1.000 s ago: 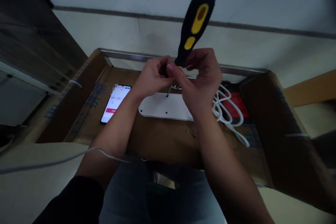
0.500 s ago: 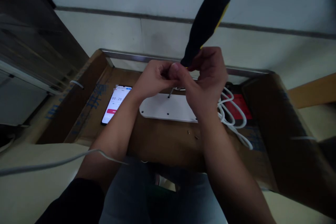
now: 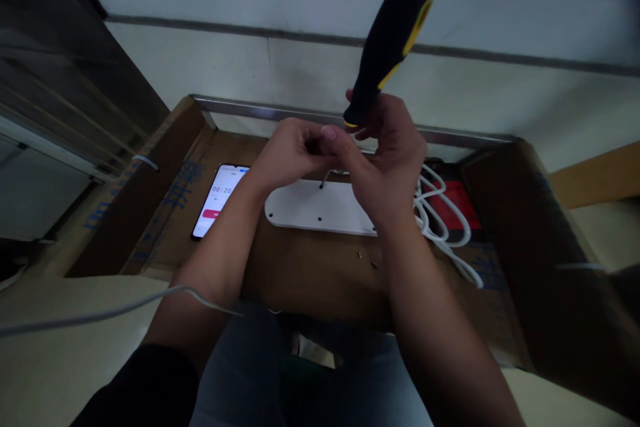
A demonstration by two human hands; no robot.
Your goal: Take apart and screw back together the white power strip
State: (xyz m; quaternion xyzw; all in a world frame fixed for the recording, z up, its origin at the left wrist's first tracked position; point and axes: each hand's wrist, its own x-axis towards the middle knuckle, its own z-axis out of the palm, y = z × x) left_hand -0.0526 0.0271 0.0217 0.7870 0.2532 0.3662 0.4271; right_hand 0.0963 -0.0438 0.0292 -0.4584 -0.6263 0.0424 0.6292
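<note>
The right hand (image 3: 393,160) gripped a black-and-yellow screwdriver (image 3: 395,33), its handle tilted up past the steel rail (image 3: 270,110). The left hand (image 3: 293,157) curled tight just beside it, any hold hidden. Both hung over a white power strip casing (image 3: 310,207), with 1 screw (image 3: 325,179) standing in it and open cardboard (image 3: 310,273) beyond its near edge.

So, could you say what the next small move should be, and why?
Probably turn the screwdriver: its shaft seems seated in a hole of the white power strip, the right hand gripping, the left hand steadying; two small screws lie on the cardboard.
</note>
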